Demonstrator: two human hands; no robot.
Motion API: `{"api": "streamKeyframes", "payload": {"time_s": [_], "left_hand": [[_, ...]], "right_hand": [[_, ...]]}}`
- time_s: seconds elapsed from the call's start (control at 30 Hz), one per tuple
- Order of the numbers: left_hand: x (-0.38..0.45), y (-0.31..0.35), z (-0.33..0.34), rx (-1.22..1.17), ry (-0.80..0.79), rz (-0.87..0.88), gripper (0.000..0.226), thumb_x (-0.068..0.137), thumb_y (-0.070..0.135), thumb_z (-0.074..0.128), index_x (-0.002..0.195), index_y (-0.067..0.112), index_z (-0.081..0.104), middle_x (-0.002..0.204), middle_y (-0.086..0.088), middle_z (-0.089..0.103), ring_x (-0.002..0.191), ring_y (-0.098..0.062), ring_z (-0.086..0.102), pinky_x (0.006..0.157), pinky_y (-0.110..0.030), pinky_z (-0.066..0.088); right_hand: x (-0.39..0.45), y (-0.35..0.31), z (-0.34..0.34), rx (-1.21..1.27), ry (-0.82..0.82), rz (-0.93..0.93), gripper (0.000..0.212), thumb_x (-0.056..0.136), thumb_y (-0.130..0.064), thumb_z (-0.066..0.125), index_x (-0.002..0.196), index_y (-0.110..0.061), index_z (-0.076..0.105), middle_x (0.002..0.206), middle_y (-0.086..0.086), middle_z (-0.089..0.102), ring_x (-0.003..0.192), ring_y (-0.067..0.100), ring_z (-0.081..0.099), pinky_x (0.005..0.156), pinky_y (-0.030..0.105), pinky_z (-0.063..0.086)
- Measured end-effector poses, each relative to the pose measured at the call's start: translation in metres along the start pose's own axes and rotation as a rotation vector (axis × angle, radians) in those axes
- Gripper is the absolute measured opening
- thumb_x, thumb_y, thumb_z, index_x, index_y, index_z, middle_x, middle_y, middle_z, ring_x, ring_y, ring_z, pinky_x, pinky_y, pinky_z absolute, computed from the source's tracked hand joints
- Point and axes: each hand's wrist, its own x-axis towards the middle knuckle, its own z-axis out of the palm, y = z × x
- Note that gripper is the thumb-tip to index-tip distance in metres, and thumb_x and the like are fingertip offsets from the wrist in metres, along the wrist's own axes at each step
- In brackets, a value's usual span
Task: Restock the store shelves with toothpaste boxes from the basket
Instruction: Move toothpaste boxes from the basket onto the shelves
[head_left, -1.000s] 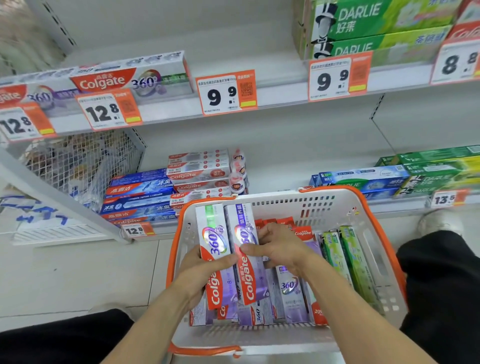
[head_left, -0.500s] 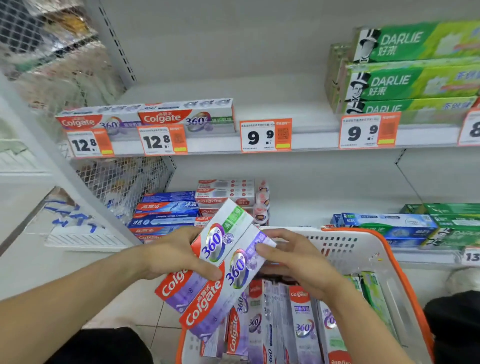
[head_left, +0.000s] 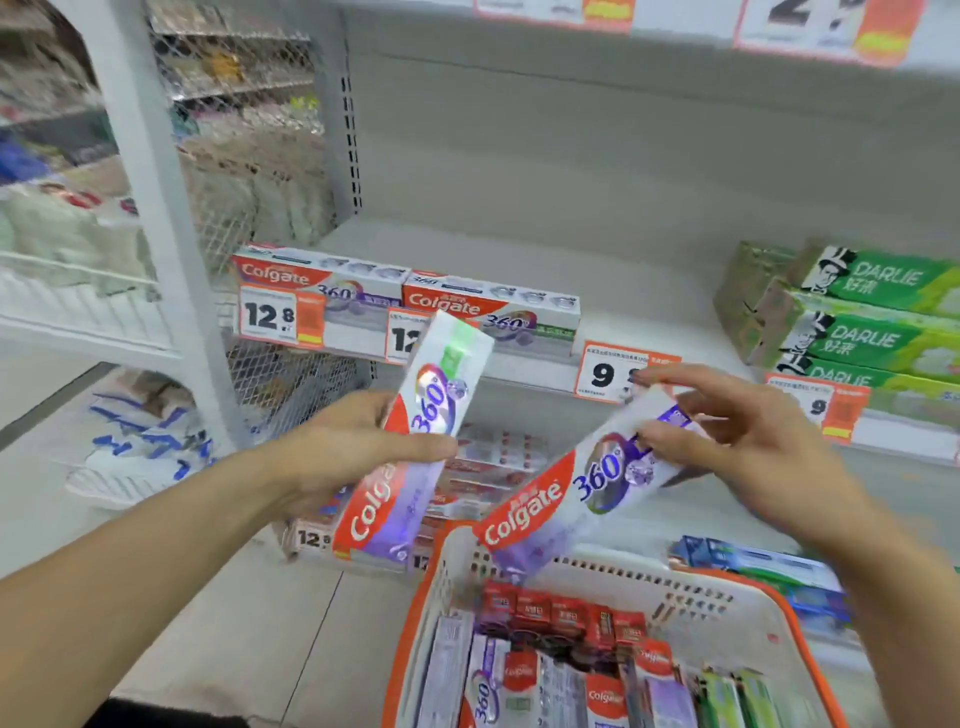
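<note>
- A green-marked toothpaste box (head_left: 415, 441) is gripped by the left hand (head_left: 343, 447), fingers curled round it, tilted above the floor.
- A purple-marked toothpaste box (head_left: 576, 488) is pinched by the right hand (head_left: 737, 441) above the basket (head_left: 727, 613).
- More boxes are seen standing in the basket.
- Two matching boxes (head_left: 405, 291) are laid on the shelf (head_left: 649, 312) behind.

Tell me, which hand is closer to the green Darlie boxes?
Right. The right hand is just left of the Darlie boxes; the left hand is farther left.
</note>
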Motion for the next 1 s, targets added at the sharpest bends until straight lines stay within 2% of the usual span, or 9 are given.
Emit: {"api": "streamKeyframes", "payload": {"time_s": [0.1, 0.17, 0.23, 0.33, 0.4, 0.53, 0.67, 0.87, 1.0], "left_hand": [[-0.002, 0.001, -0.018, -0.187, 0.123, -0.021, 0.044, 0.060, 0.020, 0.082, 0.099, 0.003, 0.071, 0.098, -0.026, 0.074, 0.097, -0.045, 0.070, 0.094, -0.058, 0.053], [-0.003, 0.005, -0.025, -0.288, 0.187, -0.024, 0.065, 0.051, 0.026, 0.081, 0.106, -0.004, 0.067, 0.100, -0.033, 0.070, 0.096, -0.049, 0.068, 0.091, -0.065, 0.049], [-0.003, 0.006, -0.032, -0.322, 0.233, 0.019, 0.069, 0.054, 0.024, 0.082, 0.115, -0.003, 0.063, 0.097, -0.028, 0.072, 0.083, -0.036, 0.071, 0.079, -0.053, 0.058], [0.001, 0.005, -0.042, -0.278, 0.272, 0.105, 0.025, 0.081, 0.007, 0.079, 0.102, 0.008, 0.066, 0.076, -0.004, 0.077, 0.065, -0.017, 0.072, 0.055, -0.027, 0.056], [0.002, 0.003, -0.047, -0.250, 0.295, 0.128, 0.023, 0.082, 0.006, 0.079, 0.100, 0.013, 0.066, 0.078, 0.000, 0.078, 0.068, -0.017, 0.074, 0.057, -0.028, 0.057], [0.007, -0.001, -0.057, -0.177, 0.327, 0.137, 0.031, 0.080, 0.014, 0.083, 0.104, 0.017, 0.064, 0.090, -0.001, 0.078, 0.080, -0.024, 0.076, 0.076, -0.042, 0.062], [0.008, -0.005, -0.058, -0.131, 0.381, 0.134, 0.034, 0.079, 0.015, 0.084, 0.104, 0.020, 0.061, 0.088, 0.004, 0.077, 0.078, -0.016, 0.075, 0.078, -0.038, 0.061], [0.012, -0.013, -0.060, -0.042, 0.377, 0.142, 0.032, 0.080, 0.021, 0.083, 0.101, 0.025, 0.059, 0.084, 0.009, 0.075, 0.070, -0.004, 0.072, 0.058, -0.015, 0.053], [0.012, -0.020, -0.061, 0.017, 0.350, 0.127, 0.031, 0.080, 0.023, 0.084, 0.096, 0.029, 0.058, 0.082, 0.013, 0.075, 0.070, -0.001, 0.071, 0.066, -0.021, 0.055]], "right_hand": [[0.021, -0.022, -0.003, 0.172, 0.166, -0.052, 0.037, 0.068, -0.024, 0.077, 0.104, -0.023, 0.068, 0.082, 0.006, 0.074, 0.071, 0.020, 0.071, 0.064, 0.036, 0.062], [0.041, -0.030, 0.005, 0.346, 0.257, -0.045, 0.044, 0.065, -0.021, 0.078, 0.105, -0.014, 0.061, 0.083, 0.002, 0.075, 0.075, 0.022, 0.072, 0.068, 0.040, 0.062], [0.066, -0.037, 0.019, 0.474, 0.310, -0.022, 0.041, 0.070, -0.013, 0.078, 0.104, -0.012, 0.056, 0.086, 0.005, 0.075, 0.080, 0.024, 0.072, 0.075, 0.044, 0.061], [0.110, -0.042, 0.047, 0.526, 0.316, 0.021, 0.033, 0.079, 0.000, 0.076, 0.097, -0.014, 0.051, 0.086, 0.008, 0.076, 0.082, 0.025, 0.074, 0.087, 0.053, 0.058], [0.136, -0.045, 0.066, 0.524, 0.289, 0.053, 0.041, 0.075, 0.001, 0.081, 0.097, -0.015, 0.050, 0.090, 0.013, 0.075, 0.088, 0.033, 0.071, 0.097, 0.058, 0.050], [0.190, -0.055, 0.091, 0.414, 0.281, 0.075, 0.044, 0.071, 0.006, 0.083, 0.098, -0.011, 0.053, 0.104, 0.022, 0.069, 0.086, 0.032, 0.071, 0.085, 0.046, 0.060], [0.240, -0.064, 0.107, 0.199, 0.288, 0.036, 0.039, 0.069, -0.006, 0.089, 0.093, -0.016, 0.060, 0.109, 0.018, 0.066, 0.079, 0.024, 0.073, 0.072, 0.035, 0.062], [0.286, -0.052, 0.133, -0.056, 0.074, 0.063, 0.038, 0.075, -0.022, 0.088, 0.101, -0.022, 0.060, 0.118, 0.014, 0.063, 0.103, 0.032, 0.069, 0.093, 0.051, 0.056], [0.292, -0.045, 0.148, -0.057, -0.102, 0.128, 0.040, 0.081, -0.014, 0.082, 0.114, -0.014, 0.060, 0.121, 0.008, 0.059, 0.101, 0.026, 0.069, 0.087, 0.038, 0.060]]}}
